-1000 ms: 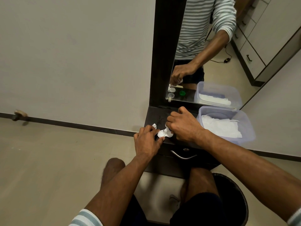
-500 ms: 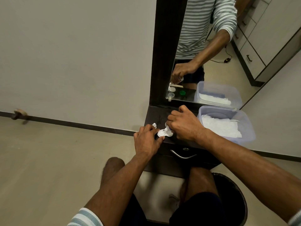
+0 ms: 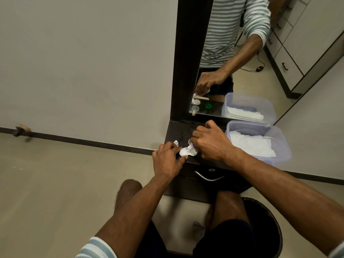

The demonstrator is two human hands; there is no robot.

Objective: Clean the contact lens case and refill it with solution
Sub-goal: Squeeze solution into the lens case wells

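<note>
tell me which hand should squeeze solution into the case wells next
Right. The right hand already grips the solution bottle, tipped with its nozzle down over the white lens case. The left hand rests at the case's edge, likely steadying it.

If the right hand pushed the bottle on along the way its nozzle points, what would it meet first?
Most likely the contact lens case: the right hand tips the solution bottle down-left over it, though any gap is unclear.
</note>
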